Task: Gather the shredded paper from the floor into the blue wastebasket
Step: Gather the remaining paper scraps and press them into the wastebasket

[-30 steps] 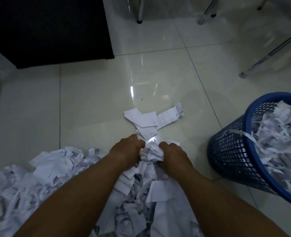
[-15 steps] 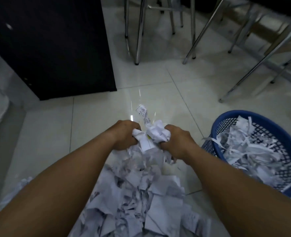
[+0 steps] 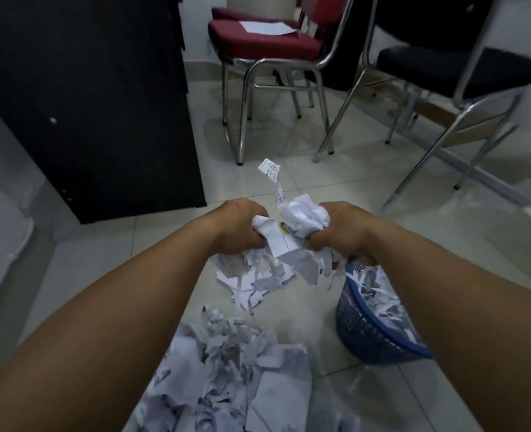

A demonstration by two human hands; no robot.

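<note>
Tiled floor still has a big paper pile, basket about full, left hand and right hand each clenched on a paper wad just above it.

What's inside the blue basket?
The blue basket holds white paper shreds, heaped close to its rim. The right arm covers its far side, and the shreds hide the bottom, so anything beneath them cannot be seen.

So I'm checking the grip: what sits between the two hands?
In the head view, a crumpled wad of shredded paper fills the gap between the left hand and the right hand; both clutch it.
</note>
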